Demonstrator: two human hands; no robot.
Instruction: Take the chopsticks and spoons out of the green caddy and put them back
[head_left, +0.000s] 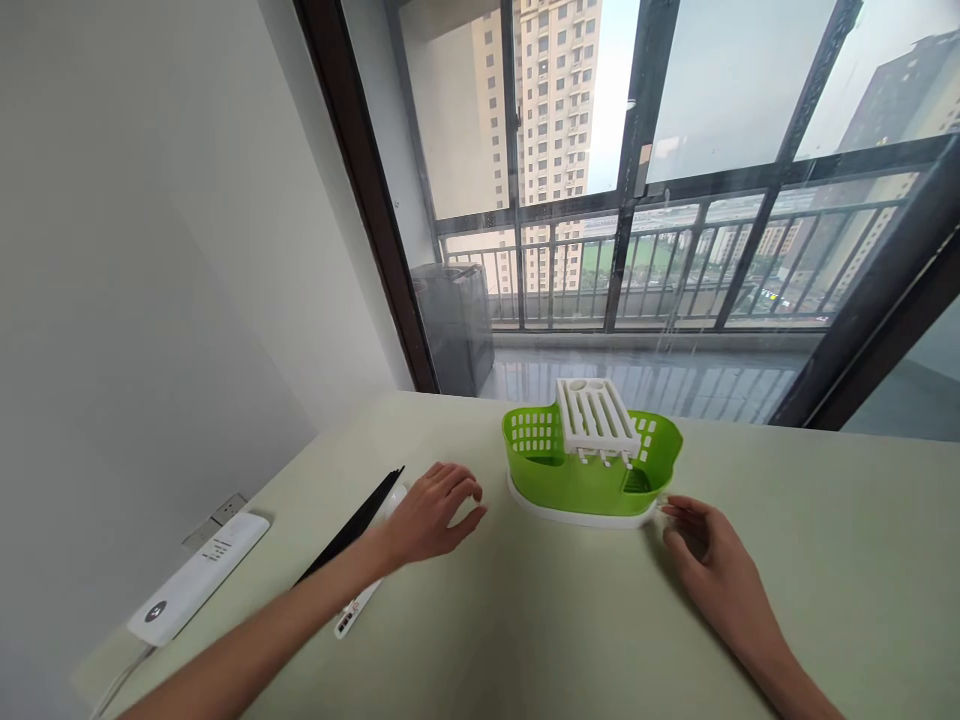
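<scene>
The left hand (435, 515) rests palm down on the pale table (562, 620), fingers loosely curled and spread, gripping nothing. Under its wrist and forearm lie a white spoon-like utensil (364, 600) and a pair of black chopsticks (352, 525) — both run back toward the person's left. The right hand (709, 560) lies on the table too, relaxed and unclenched, its fingertips touching or just short of the white tray rim under the green basket (592, 470); which of the two I cannot tell. The basket stands upright between the two hands, slightly beyond them, with a white slotted insert (596, 415) across its top. Farther to the left, by the wall, sits a white power strip (199, 575) — beyond everything, the balcony window (637, 180).
</scene>
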